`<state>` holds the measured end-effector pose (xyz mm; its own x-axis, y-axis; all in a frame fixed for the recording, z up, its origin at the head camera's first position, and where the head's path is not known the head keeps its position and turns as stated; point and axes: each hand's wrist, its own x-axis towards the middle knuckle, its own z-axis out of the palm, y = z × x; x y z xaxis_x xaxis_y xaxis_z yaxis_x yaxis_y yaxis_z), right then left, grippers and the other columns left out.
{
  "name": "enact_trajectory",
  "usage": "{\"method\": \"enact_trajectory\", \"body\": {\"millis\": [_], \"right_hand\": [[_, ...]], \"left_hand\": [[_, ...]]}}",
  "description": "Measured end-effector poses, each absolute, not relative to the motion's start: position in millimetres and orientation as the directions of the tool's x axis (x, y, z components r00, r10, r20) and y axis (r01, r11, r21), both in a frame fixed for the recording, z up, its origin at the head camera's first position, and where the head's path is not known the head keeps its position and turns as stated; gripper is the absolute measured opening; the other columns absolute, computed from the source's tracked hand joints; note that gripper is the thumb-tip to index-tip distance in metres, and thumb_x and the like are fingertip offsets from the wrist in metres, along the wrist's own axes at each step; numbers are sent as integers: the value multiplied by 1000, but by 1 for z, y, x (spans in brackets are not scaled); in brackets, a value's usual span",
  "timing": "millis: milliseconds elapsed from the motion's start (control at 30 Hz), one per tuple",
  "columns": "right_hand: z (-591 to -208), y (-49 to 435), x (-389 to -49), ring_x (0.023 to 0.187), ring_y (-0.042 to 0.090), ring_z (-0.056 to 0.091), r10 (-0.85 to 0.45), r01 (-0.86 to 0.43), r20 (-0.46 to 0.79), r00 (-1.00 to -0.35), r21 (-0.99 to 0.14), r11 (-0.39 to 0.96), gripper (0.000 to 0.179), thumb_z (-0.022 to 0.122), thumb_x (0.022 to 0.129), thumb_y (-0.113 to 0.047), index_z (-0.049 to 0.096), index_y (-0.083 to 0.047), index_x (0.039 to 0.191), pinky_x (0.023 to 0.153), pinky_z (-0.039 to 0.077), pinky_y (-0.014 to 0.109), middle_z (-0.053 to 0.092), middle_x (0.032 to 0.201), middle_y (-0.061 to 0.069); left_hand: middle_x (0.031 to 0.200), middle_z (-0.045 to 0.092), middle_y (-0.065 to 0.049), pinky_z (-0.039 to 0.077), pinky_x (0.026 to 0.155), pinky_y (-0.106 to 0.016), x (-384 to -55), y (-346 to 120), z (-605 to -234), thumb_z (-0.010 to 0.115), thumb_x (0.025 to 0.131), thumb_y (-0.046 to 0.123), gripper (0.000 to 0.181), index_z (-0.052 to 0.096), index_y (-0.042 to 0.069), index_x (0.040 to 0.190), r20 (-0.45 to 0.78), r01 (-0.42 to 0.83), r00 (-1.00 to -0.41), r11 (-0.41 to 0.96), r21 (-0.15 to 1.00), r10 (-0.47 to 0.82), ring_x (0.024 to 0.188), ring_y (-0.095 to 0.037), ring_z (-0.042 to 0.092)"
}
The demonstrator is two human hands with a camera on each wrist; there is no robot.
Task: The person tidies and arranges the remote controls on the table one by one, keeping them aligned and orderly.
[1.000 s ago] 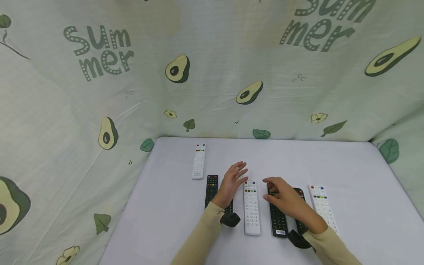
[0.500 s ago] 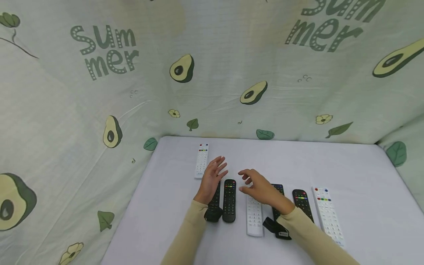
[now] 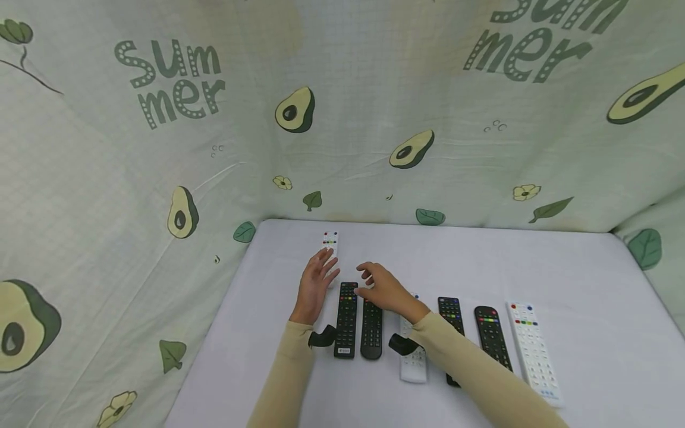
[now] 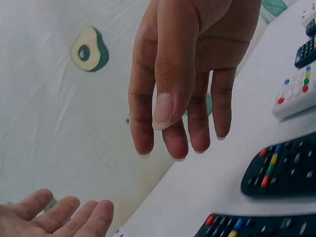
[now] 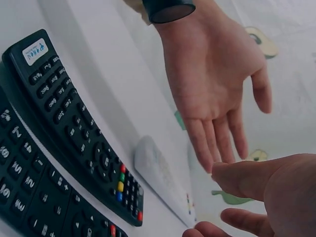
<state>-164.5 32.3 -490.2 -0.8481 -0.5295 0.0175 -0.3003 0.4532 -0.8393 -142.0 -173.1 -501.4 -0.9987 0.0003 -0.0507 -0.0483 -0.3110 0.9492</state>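
Observation:
My left hand (image 3: pixel 314 285) hovers at the left with spread, fairly straight fingers, overlapping the far white remote control (image 3: pixel 330 239) in the head view. My right hand (image 3: pixel 386 291) is to its right, above two black remote controls; its fingers are loosely bent with nothing in them. The labelled black remote (image 3: pixel 345 321) lies between the hands, and the rounded black remote (image 3: pixel 371 333) lies beside it, its top covered by the right hand. In the right wrist view, the left palm (image 5: pixel 212 89) faces my right hand (image 5: pixel 281 192) across a small gap.
Right of these lie a white remote (image 3: pixel 414 370) partly behind the right wrist, a black remote (image 3: pixel 451 312), a rounded black remote (image 3: pixel 491 333) and a white remote (image 3: pixel 534 351). The white table (image 3: pixel 257 356) meets a patterned cloth (image 3: pixel 342 119) at back and left.
Both hands have moved left over the row of remotes, from around the middle white remote to the two left black ones. The remotes have stayed in place; the view has shifted slightly.

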Motion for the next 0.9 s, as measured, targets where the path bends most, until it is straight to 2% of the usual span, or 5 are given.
{"method": "enact_trajectory", "body": {"millis": [233,467,733,900], "right_hand": [[-495,5,-178,110,39,66,-503,-300,17,-864,-821,486,50,74,96,-8,56,10,139,93,59,51,64,121,26],[-511,-17,-192,115,38,65,-486,-228,-59,-872,-830,509,52,76,97,-12,55,6,142,100,56,53,64,124,24],[-520,-37,-202,117,35,64,-449,-193,-119,-886,-785,589,60,80,96,-19,54,5,145,101,56,51,64,129,23],[-527,-48,-209,123,36,62,-423,-167,-156,-893,-758,631,68,81,95,-24,52,6,148,106,54,49,63,134,23]], "left_hand": [[173,20,-23,24,129,-56,-142,-195,-507,27,116,34,62,16,-2,165,-60,-40,-996,-280,959,-63,158,-42,25],[173,19,-24,23,129,-58,-144,-214,-512,28,116,34,64,14,-3,165,-71,-44,-992,-248,968,-103,158,-43,23],[172,23,-21,25,129,-56,-153,-232,-516,29,116,38,65,16,-3,166,-94,-67,-986,-195,979,-135,158,-41,26],[172,24,-21,26,129,-55,-161,-238,-521,30,117,38,65,16,-2,166,-116,-88,-983,-187,978,-143,158,-40,27]]}}
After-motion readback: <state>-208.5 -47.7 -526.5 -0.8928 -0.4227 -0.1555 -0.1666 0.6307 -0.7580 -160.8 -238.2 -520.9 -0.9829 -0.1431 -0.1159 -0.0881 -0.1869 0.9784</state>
